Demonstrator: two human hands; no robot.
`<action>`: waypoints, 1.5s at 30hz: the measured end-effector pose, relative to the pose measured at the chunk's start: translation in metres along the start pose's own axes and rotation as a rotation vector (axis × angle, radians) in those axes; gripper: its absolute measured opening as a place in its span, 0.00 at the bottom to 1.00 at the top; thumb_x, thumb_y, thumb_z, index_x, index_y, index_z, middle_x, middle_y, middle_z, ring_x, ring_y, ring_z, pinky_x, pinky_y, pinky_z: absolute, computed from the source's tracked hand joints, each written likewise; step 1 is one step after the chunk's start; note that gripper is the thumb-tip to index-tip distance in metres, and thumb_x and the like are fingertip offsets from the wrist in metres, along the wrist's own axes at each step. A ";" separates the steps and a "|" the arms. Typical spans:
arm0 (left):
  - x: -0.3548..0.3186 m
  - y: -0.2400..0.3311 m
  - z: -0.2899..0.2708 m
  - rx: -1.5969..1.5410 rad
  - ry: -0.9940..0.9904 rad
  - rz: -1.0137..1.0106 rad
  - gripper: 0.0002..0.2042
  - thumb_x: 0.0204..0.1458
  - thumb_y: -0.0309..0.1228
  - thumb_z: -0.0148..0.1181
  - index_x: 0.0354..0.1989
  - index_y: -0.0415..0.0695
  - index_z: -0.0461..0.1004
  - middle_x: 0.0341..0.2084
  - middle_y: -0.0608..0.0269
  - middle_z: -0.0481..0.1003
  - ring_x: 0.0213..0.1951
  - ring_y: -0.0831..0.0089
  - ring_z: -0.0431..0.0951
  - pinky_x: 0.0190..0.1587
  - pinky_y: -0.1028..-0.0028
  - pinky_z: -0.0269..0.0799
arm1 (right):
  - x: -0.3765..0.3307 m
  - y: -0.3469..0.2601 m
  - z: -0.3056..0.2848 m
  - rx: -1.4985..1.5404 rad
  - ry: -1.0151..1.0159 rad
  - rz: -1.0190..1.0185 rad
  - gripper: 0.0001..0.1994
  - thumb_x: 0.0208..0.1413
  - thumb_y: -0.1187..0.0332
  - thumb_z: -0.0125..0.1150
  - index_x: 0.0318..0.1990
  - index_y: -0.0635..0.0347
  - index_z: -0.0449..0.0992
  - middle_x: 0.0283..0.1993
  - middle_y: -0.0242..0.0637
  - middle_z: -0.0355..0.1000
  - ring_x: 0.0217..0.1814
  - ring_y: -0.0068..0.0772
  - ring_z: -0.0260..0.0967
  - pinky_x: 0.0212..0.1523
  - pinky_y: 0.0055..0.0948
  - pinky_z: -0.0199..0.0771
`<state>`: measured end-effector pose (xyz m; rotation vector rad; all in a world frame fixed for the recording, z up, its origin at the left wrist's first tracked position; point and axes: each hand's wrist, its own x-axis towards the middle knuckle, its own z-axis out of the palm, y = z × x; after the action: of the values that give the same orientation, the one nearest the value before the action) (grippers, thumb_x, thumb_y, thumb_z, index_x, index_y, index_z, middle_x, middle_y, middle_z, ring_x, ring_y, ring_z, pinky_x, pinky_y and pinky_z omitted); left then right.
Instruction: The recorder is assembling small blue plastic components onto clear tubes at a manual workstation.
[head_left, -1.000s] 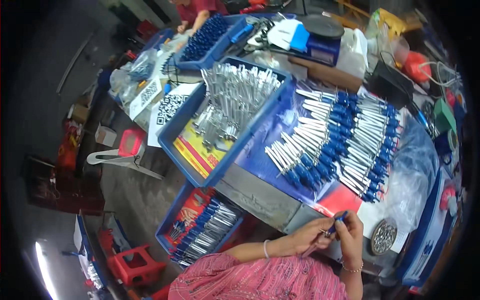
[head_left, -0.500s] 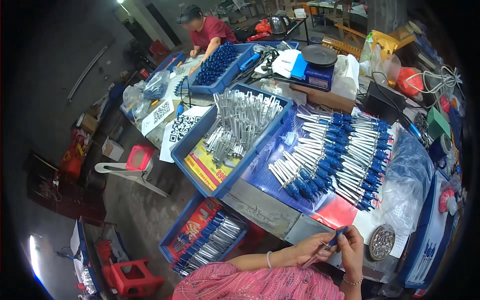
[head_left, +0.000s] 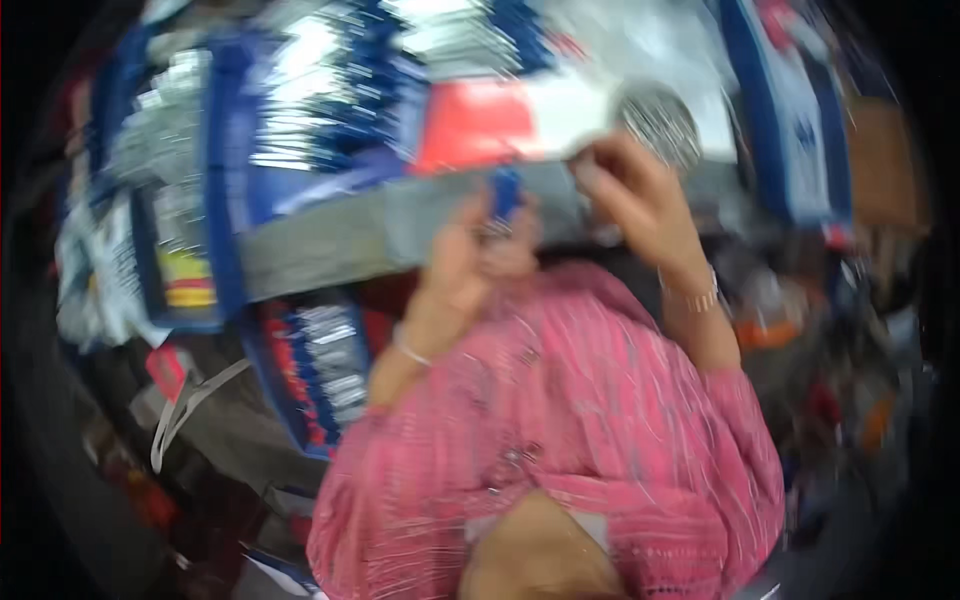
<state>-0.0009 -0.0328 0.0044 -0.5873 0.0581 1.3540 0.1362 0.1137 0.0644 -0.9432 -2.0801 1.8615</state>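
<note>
Fingers of my left hand (head_left: 470, 250) were closed around a small blue-handled tool (head_left: 507, 192), held upright just in front of the grey table edge (head_left: 330, 235). My right hand (head_left: 635, 195) was raised beside it, fingers curled; through the blur I could not tell whether they gripped anything. Compared with half a second before, the view had swung sharply downward: my pink garment (head_left: 570, 420) now filled the lower middle, and the hands sat near the centre instead of the lower right. A round metal dish (head_left: 658, 118) lay just above the right hand. One blue tray (head_left: 215, 190) on the table held what looked like silvery parts; a lower blue tray (head_left: 310, 370) held more.
</note>
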 end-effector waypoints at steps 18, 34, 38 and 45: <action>0.025 -0.010 -0.011 0.135 -0.140 0.035 0.20 0.55 0.42 0.46 0.41 0.32 0.62 0.23 0.61 0.63 0.15 0.83 0.56 0.15 0.83 0.53 | 0.028 0.071 -0.093 -1.141 0.308 -0.286 0.07 0.46 0.71 0.52 0.33 0.64 0.68 0.29 0.45 0.67 0.33 0.47 0.65 0.35 0.36 0.64; 0.035 0.002 -0.010 0.070 -0.171 -0.014 0.20 0.55 0.43 0.44 0.40 0.34 0.63 0.23 0.61 0.65 0.13 0.83 0.59 0.15 0.84 0.54 | 0.036 0.057 -0.098 -0.751 0.358 -0.041 0.05 0.48 0.73 0.54 0.31 0.65 0.67 0.22 0.31 0.64 0.23 0.15 0.58 0.25 0.18 0.59; 0.032 0.003 -0.012 0.050 -0.221 0.000 0.20 0.56 0.42 0.42 0.42 0.33 0.62 0.23 0.61 0.62 0.14 0.82 0.57 0.15 0.83 0.55 | 0.028 0.031 -0.072 -0.238 0.245 -0.013 0.03 0.47 0.77 0.53 0.30 0.64 0.67 0.28 0.28 0.66 0.27 0.15 0.61 0.27 0.15 0.59; 0.028 0.006 -0.014 0.096 -0.171 0.047 0.18 0.57 0.42 0.42 0.40 0.38 0.65 0.23 0.58 0.69 0.13 0.82 0.59 0.15 0.83 0.53 | 0.028 0.007 0.009 0.365 -0.130 0.140 0.10 0.46 0.77 0.53 0.38 0.62 0.65 0.29 0.30 0.67 0.31 0.16 0.65 0.28 0.12 0.60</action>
<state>0.0037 -0.0127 -0.0199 -0.3896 -0.0021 1.4347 0.1115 0.1224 0.0485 -0.9123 -1.6852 2.3257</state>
